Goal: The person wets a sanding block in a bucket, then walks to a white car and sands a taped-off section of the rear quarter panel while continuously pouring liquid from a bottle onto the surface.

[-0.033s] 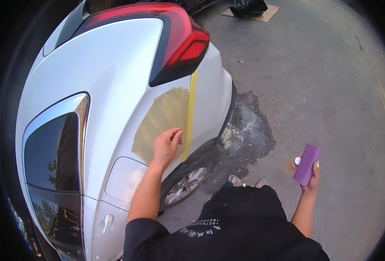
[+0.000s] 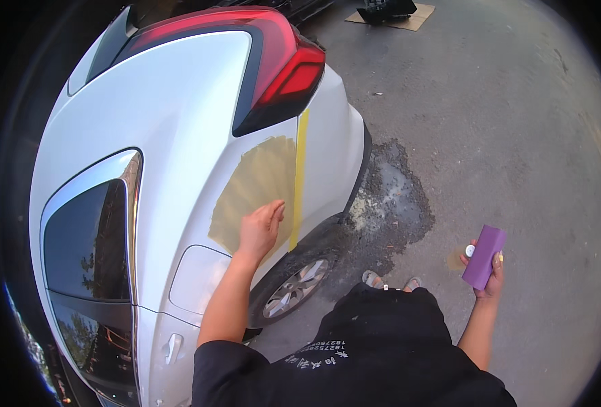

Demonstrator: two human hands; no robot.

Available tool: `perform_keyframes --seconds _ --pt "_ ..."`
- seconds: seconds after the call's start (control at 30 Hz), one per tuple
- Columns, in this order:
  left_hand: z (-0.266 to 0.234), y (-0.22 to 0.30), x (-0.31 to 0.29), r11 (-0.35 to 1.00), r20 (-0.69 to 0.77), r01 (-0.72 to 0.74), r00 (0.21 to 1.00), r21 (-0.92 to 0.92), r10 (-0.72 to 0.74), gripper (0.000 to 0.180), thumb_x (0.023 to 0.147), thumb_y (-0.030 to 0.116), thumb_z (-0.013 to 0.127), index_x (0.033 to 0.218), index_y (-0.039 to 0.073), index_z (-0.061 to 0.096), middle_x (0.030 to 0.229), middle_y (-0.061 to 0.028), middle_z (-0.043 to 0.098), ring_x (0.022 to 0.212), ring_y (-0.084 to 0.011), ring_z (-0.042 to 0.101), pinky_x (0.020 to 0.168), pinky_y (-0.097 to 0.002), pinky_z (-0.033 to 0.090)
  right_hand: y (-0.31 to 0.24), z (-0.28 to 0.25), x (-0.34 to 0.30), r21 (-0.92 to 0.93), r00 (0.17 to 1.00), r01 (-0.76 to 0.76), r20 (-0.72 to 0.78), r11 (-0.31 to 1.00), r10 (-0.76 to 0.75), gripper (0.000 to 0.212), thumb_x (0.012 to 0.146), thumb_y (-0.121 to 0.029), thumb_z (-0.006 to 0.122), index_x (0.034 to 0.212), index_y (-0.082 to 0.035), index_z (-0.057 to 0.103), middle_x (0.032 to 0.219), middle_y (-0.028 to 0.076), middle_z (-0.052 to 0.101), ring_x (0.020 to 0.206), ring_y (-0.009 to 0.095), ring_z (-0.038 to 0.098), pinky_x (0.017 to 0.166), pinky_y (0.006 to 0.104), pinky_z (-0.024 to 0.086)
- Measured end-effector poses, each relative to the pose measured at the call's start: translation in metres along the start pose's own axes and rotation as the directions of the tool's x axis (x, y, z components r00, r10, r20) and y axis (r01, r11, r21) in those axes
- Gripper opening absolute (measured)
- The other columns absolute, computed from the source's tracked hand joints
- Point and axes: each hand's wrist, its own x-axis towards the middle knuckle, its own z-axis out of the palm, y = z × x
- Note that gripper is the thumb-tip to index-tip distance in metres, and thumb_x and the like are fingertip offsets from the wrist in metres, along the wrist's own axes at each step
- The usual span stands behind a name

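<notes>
My left hand (image 2: 262,229) is over the olive-tan filler patch (image 2: 249,180) on the rear side panel of a white car (image 2: 178,102). Its fingers are pressed together in a pinch; whether anything small is between them is hidden. I cannot tell if the hand touches the panel. A strip of yellow masking tape (image 2: 300,173) runs along the panel seam beside the patch. Out to the right, my right hand (image 2: 493,279) grips a long purple sanding block (image 2: 484,258). A small white round piece (image 2: 470,250) shows by the fingers of that hand.
Above the patch is the red tail light (image 2: 293,74); below it are the fuel door (image 2: 197,278) and rear wheel (image 2: 295,288). A dark wet patch (image 2: 395,197) marks the pavement beside the bumper. A black part (image 2: 385,10) rests on cardboard (image 2: 419,17) at the far end.
The view has shifted slightly. My right hand with the sanding block appears a little farther right; my left hand stays over the filler patch, still pinched.
</notes>
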Motion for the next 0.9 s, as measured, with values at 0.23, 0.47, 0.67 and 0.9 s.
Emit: perform_keyframes --seconds 0.23,0.47,0.67,0.9 --pt "-0.034 -0.030 0.011 0.547 0.186 -0.399 0.896 0.736 0.404 0.063 0.095 0.031 0.061 0.150 0.006 0.043 0.159 -0.0120 0.037 0.151 -0.0293 0.027 0.123 -0.0503 0.019 -0.002 -0.038 -0.039 0.026 0.985 0.093 -0.150 0.995 -0.088 0.057 0.101 -0.037 0.057 0.145 -0.004 0.043 0.134 0.023 0.058 0.124 0.036 0.059 0.095 0.0603 0.055" --pt "-0.036 -0.016 0.093 0.283 0.319 -0.434 0.872 0.855 0.372 0.084 0.096 0.056 0.050 0.158 0.004 0.029 0.167 -0.0106 0.021 0.157 -0.0262 0.010 0.126 -0.0510 0.003 0.006 -0.031 -0.077 -0.025 0.934 0.226 -0.277 0.974 -0.224 0.059 0.101 -0.037 0.058 0.148 -0.004 0.041 0.138 0.022 0.056 0.128 0.035 0.056 0.099 0.0588 0.054" --pt "-0.009 0.005 0.129 0.100 0.399 -0.445 0.866 0.890 0.301 0.092 0.093 0.062 0.049 0.158 0.002 0.025 0.168 -0.0118 0.017 0.157 -0.0262 0.005 0.125 -0.0527 0.000 0.036 -0.017 -0.120 -0.019 0.901 0.267 -0.350 0.963 -0.257 0.059 0.101 -0.038 0.058 0.147 -0.004 0.042 0.138 0.020 0.056 0.129 0.035 0.055 0.100 0.0584 0.053" --pt "0.008 -0.007 0.103 0.004 0.506 -0.523 0.826 0.852 0.248 0.090 0.096 0.061 0.045 0.159 0.000 0.022 0.168 -0.0134 0.017 0.157 -0.0277 0.006 0.126 -0.0476 0.001 0.079 0.014 -0.147 -0.007 0.862 0.280 -0.439 0.960 -0.255 0.055 0.102 -0.034 0.058 0.145 -0.004 0.043 0.135 0.022 0.057 0.121 0.034 0.061 0.095 0.0570 0.056"
